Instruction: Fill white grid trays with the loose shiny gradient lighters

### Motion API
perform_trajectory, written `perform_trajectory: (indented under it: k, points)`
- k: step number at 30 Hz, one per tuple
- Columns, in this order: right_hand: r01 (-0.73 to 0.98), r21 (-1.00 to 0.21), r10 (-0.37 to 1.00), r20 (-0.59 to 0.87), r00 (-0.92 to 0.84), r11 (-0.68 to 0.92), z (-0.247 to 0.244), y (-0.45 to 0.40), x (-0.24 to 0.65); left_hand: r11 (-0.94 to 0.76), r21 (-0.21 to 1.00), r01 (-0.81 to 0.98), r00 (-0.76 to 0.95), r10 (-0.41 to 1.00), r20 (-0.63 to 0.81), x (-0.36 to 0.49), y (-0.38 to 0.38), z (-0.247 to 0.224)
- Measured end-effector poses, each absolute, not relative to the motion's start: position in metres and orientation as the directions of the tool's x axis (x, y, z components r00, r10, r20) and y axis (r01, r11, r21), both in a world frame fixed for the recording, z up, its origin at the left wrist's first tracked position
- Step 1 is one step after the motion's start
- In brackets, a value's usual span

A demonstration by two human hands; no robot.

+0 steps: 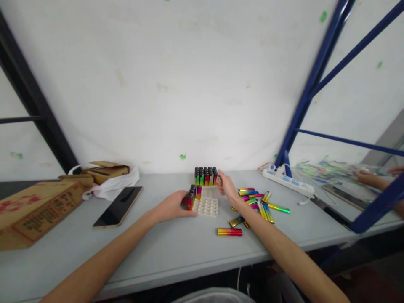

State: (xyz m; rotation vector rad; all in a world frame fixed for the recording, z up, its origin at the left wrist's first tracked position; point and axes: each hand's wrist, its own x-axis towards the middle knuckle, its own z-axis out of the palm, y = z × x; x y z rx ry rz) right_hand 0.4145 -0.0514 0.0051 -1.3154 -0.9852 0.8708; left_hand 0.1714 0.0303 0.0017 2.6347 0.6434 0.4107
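Observation:
A white tray (206,207) with round holes lies in the middle of the table. Several upright colourful lighters (190,199) stand along its left side. My left hand (174,205) wraps round that left edge, thumb at the near corner and fingers partly hidden behind the lighters. Behind the tray stands a full block of lighters (206,176) with black tops. My right hand (227,188) is closed just right of this block, around what looks like a lighter, mostly covered by the fingers. Under and beside the right forearm lies a loose pile of shiny lighters (260,206).
A single lighter (229,232) lies nearer the front. On the left are a phone (119,206), a white plastic bag (116,187) and a cardboard box (41,210). A power strip (287,180) and blue frame (299,113) stand right. Another person's hand (368,177) shows beyond.

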Motion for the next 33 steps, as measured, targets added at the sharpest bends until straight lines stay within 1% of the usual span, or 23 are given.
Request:
perform_trajectory:
  k: [2,4,11,14,18,25,27,29,33]
  points:
    - [0.024,-0.998,0.901,0.059,0.431,0.054,0.007,-0.051,0.414,-0.816,0.434,0.381,0.848,0.495,0.187,0.171,0.032,0.0]
    - [0.02,-0.999,0.893,0.04,0.449,0.035,0.009,-0.052,0.413,-0.817,0.434,0.38,0.847,0.496,0.191,0.171,0.034,-0.001]
    - [0.051,-0.999,0.908,0.024,0.418,0.003,0.009,-0.054,0.412,-0.806,0.452,0.382,0.84,0.507,0.192,0.172,0.035,-0.003]
    - [0.068,-0.998,0.919,0.013,0.394,-0.014,0.008,-0.054,0.41,-0.812,0.436,0.388,0.841,0.506,0.193,0.172,0.034,-0.002]
    - [0.078,-0.997,0.937,0.042,0.347,0.015,0.01,-0.057,0.408,-0.813,0.425,0.397,0.842,0.507,0.183,0.172,0.034,-0.001]
    - [0.119,-0.992,0.947,0.075,0.313,0.04,0.008,-0.058,0.414,-0.818,0.428,0.385,0.848,0.496,0.186,0.172,0.029,0.002]
    - [0.133,-0.988,0.961,0.107,0.257,0.074,0.005,-0.055,0.416,-0.822,0.427,0.377,0.851,0.49,0.192,0.173,0.029,0.003]
    - [0.178,-0.973,0.967,0.179,0.18,0.147,0.001,-0.052,0.417,-0.825,0.418,0.381,0.852,0.488,0.187,0.173,0.029,0.003]
    - [0.37,-0.882,0.94,0.336,0.06,0.292,-0.001,-0.054,0.415,-0.829,0.398,0.394,0.855,0.489,0.173,0.173,0.028,0.003]
